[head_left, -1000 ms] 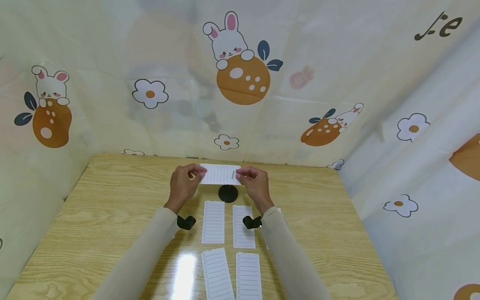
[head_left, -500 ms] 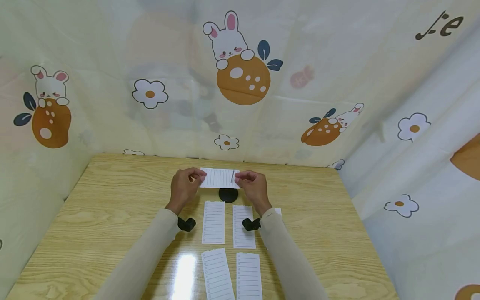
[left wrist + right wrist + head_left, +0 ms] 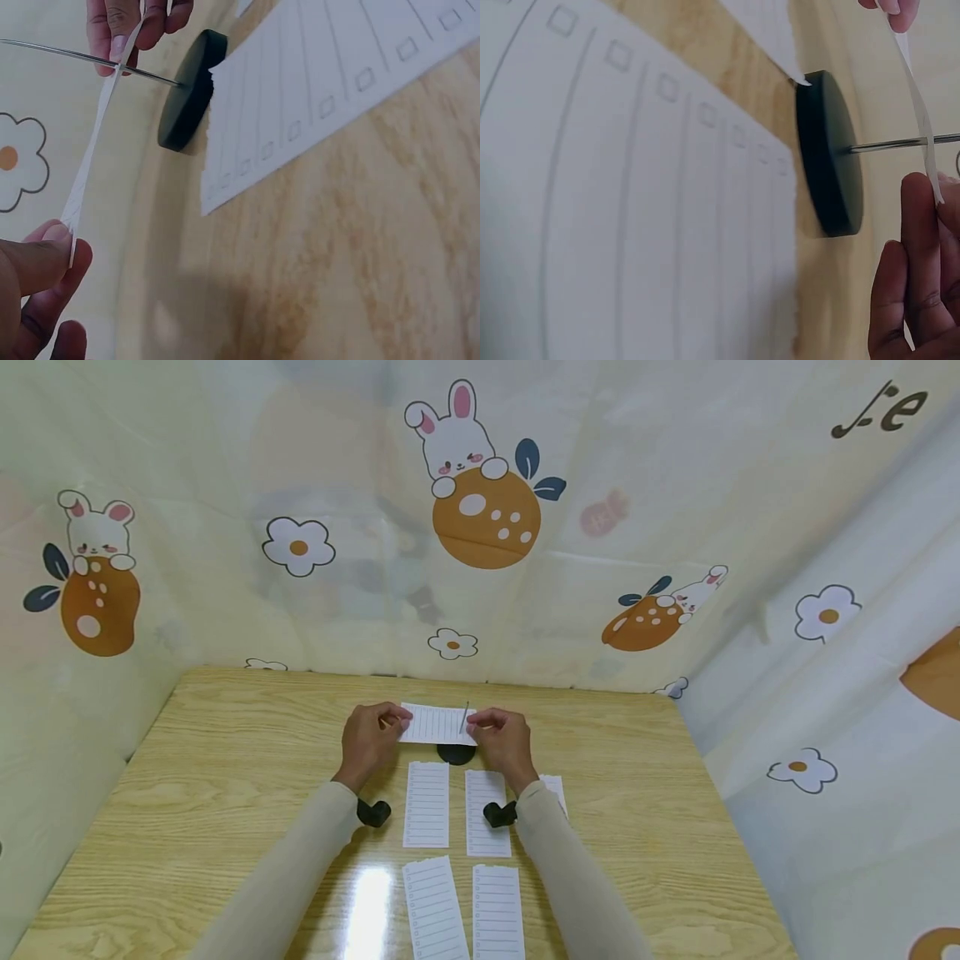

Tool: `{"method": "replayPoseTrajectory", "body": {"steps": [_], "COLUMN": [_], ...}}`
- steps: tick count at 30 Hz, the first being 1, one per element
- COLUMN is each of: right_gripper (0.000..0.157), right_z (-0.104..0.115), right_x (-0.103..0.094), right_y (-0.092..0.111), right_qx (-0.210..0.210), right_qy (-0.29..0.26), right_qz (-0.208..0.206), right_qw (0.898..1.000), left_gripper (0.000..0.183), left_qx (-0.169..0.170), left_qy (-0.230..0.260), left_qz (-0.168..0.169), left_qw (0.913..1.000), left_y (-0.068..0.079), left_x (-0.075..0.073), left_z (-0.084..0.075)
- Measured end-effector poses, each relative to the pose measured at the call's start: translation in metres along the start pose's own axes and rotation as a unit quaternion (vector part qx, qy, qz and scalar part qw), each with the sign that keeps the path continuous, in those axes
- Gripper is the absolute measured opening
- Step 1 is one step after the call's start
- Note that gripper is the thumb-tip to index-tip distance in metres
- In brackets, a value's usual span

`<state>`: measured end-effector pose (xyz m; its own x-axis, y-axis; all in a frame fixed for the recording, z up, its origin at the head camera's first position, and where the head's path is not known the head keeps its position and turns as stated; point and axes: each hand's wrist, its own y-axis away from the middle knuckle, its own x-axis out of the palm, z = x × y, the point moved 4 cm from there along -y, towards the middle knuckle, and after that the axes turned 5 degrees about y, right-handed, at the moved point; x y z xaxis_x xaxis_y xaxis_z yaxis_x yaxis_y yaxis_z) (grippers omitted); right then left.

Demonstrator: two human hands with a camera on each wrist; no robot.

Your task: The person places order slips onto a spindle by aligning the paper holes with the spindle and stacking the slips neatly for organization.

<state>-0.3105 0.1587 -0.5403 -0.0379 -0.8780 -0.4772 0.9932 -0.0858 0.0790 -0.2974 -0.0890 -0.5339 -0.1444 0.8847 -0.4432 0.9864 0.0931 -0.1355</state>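
My left hand (image 3: 367,739) and right hand (image 3: 506,745) pinch opposite short ends of a lined paper slip (image 3: 433,723), held sideways above the table. Near its right end the thin metal rod (image 3: 56,51) of a bill spike runs through the slip, beside my right fingertips. The round black base (image 3: 829,154) of the spike stands on the table below, partly covered by the slip in the head view. In the left wrist view, my left thumb and forefinger (image 3: 45,259) grip one end of the slip, seen nearly edge-on.
Several checklist slips lie nearer me: one left (image 3: 426,806), one beside it (image 3: 483,839), two in front (image 3: 437,906) (image 3: 498,910). Another slip (image 3: 553,785) is partly under my right forearm. A printed curtain (image 3: 337,610) stands behind the wooden table (image 3: 225,760).
Both hands have come down and slightly toward me with the slip, which now covers more of the black base. More of the rod shows above the slip.
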Motion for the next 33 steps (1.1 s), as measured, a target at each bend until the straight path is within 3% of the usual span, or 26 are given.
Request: {"method": "replayPoseTrajectory", "body": {"steps": [10,25,33], "right_gripper": [0.007,0.006,0.006], "right_z": [-0.008,-0.005,-0.004], "right_x": [0.004,0.01,0.012], "right_y": [0.0,0.001,0.002], "right_qx": [-0.02,-0.08,-0.079], "right_qy": [0.009,0.089,0.119], "right_qz": [0.001,-0.018,-0.018], "right_qw": [1.0,0.993,0.99], "left_gripper": [0.009,0.007,0.007], "left_qx": [0.005,0.009,0.022], "left_qy": [-0.022,-0.045,-0.072], "left_qz": [0.005,0.003,-0.004], "left_qw": [0.9997,0.9989,0.9972], "left_y": [0.002,0.004,0.003], "left_x": [0.005,0.01,0.013], "left_z": [0.008,0.018,0.021]}}
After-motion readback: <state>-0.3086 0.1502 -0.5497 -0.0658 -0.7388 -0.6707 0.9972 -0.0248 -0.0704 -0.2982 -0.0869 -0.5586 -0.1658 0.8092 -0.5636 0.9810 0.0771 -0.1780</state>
